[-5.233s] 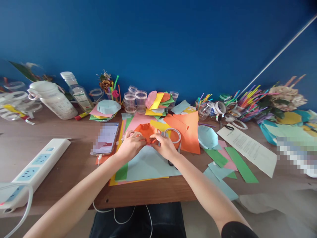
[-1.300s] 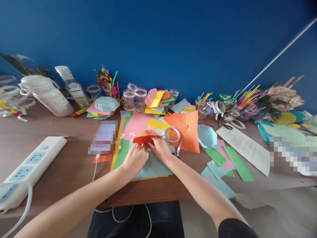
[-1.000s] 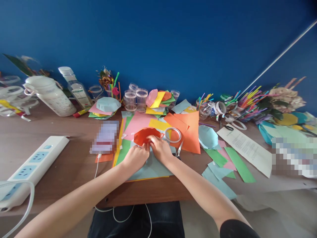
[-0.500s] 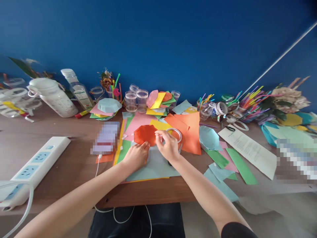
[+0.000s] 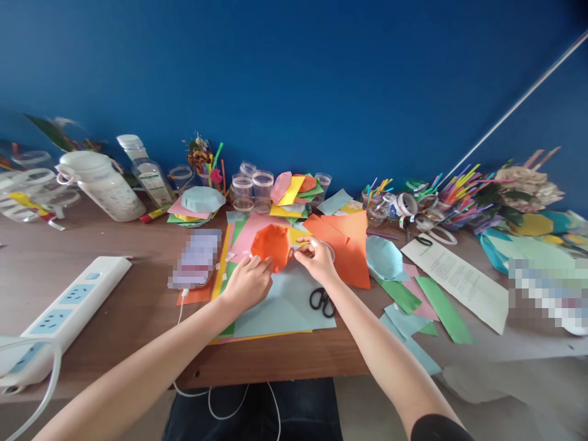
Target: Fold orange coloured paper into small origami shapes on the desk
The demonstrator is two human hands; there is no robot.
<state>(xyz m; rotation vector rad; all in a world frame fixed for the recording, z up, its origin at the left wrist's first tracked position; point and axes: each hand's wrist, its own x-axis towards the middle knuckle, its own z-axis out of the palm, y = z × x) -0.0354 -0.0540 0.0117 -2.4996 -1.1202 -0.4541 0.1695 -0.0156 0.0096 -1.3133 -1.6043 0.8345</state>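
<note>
My left hand (image 5: pixel 248 283) holds the lower edge of a domed orange paper form (image 5: pixel 272 246), which is cupped and tilted on the coloured sheets. My right hand (image 5: pixel 316 260) is at the form's right side, its fingertips pinching what looks like a small white strip of tape (image 5: pixel 299 248). Partly hidden behind that hand lies a roll of tape (image 5: pixel 331 251). Black-handled scissors (image 5: pixel 322 302) rest on a pale blue paper sheet (image 5: pixel 275 316) just below my right hand.
Loose orange, pink, yellow and green paper (image 5: pixel 344 251) covers the wooden desk (image 5: pixel 275 361). A pixelated phone (image 5: pixel 195 258) lies left of my hands, beyond a white power strip (image 5: pixel 76 300). Clear plastic cups (image 5: pixel 252 191) and paper stacks stand along the blue wall.
The orange form has gone from lying flatter to a cupped dome. My right hand has shifted up and right, and the scissors now show fully below it.
</note>
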